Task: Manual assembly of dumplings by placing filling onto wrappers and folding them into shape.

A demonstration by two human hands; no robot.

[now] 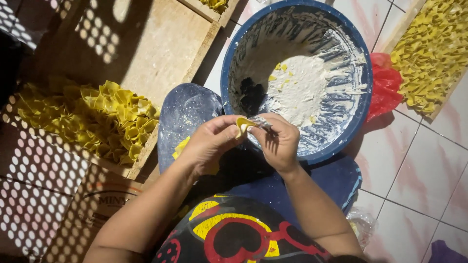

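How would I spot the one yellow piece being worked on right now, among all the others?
Find the big blue basin dusted with flour. At its near rim the two hands meet, left hand and right hand. The yellow wrapper pinched between them is alone in the air; the rest lie heaped on wooden trays.

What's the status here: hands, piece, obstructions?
Left hand and right hand both pinching one yellow dough piece. Held above blue basin rim. Nothing blocking.
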